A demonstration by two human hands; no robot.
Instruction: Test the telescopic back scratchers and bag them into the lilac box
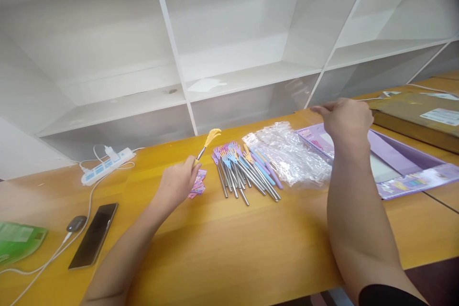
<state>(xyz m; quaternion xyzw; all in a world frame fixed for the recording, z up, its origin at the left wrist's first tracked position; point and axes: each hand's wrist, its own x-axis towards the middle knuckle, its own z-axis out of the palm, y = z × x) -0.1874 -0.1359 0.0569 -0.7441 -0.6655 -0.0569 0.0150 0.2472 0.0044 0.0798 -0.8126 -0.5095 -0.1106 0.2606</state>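
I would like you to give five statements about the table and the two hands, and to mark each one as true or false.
1. The left hand holds a yellow back scratcher. True.
2. The phone lies to the right of the pile of back scratchers. False: the phone lies to the left of the pile.
3. Clear plastic bags lie to the right of the pile. True.
4. The right hand is on the power strip. False: the right hand is seen by the purple box, far from the power strip.
5. There are plugs in the power strip. True.
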